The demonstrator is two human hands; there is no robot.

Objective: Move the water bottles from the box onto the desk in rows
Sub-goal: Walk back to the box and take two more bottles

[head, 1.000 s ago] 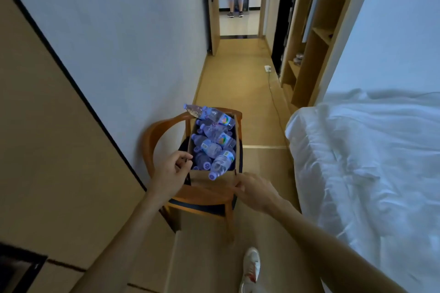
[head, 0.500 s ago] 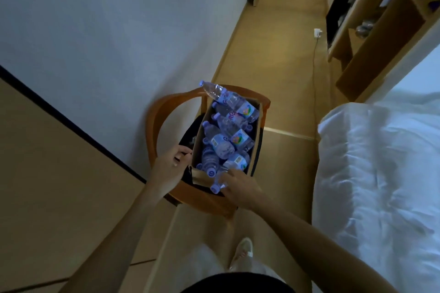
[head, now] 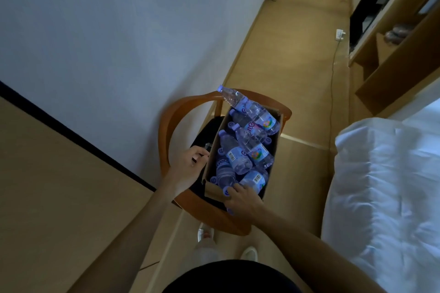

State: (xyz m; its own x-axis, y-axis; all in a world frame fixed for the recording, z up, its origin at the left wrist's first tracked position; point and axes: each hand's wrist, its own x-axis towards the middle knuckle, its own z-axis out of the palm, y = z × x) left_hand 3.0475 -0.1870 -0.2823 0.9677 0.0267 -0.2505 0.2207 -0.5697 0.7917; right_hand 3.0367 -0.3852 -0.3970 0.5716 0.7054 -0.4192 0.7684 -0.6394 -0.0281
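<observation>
A cardboard box (head: 212,191) full of clear water bottles with purple caps stands on a wooden chair (head: 166,126). One bottle (head: 247,107) lies across the box's far rim and sticks out to the left. My right hand (head: 241,200) is at the box's near end, fingers curled over the neck of the nearest bottle (head: 254,179). My left hand (head: 190,164) is against the box's left wall with fingers curled; whether it grips the wall is unclear. No desk is in view.
A white wall runs on the left, close behind the chair. A bed with white bedding (head: 385,185) stands on the right. Wooden shelving (head: 392,54) and a cable with a plug (head: 339,34) lie further down the floor. My shoes (head: 206,233) are near the chair.
I have stepped closer and looked down. My right hand went from the chair's front edge into the box onto the nearest bottle. My left hand closed in on the box's left wall.
</observation>
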